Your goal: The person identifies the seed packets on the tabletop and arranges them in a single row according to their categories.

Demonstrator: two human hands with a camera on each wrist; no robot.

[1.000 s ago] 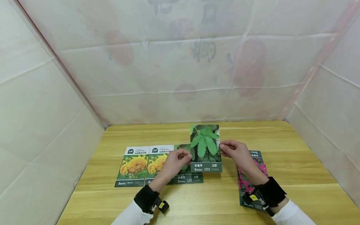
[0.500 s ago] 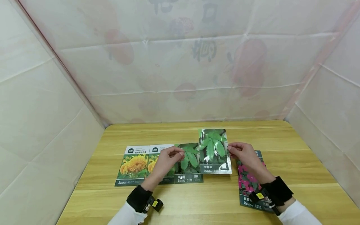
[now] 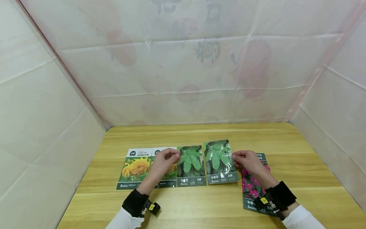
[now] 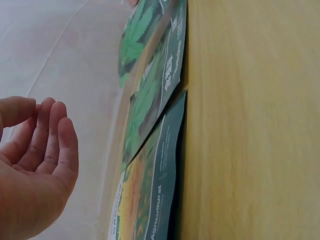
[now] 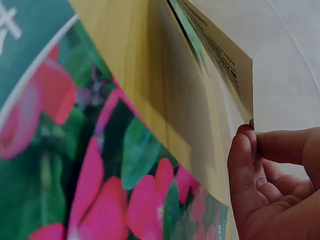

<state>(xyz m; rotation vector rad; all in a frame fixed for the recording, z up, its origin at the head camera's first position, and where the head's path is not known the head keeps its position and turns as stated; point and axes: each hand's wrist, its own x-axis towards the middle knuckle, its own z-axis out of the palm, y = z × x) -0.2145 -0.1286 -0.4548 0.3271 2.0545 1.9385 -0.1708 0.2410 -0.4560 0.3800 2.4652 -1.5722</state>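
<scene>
My right hand (image 3: 251,164) pinches the right edge of a seed packet (image 3: 219,160) with green feathery leaves on its front. In the right wrist view that packet's printed back (image 5: 235,75) tilts up from the table, with thumb and fingers at its edge. My left hand (image 3: 159,167) hovers over the second yellow-flower packet (image 3: 169,178), fingers loosely bent and holding nothing. In the left wrist view this hand (image 4: 42,160) is apart from the packets. A matching green-leaf packet (image 3: 191,163) lies just left of the held one.
Another yellow-flower packet (image 3: 137,168) ends the row at left. Below my right wrist lie pink-flower packets (image 3: 252,188), partly hidden by the arm. The wooden table (image 3: 188,210) is bounded behind and at the sides by pale cloth walls (image 3: 171,70).
My left hand has let go of the green-leaf packet and drawn left. My right hand has moved the packet right and lowered it beside its match, uncovering that one.
</scene>
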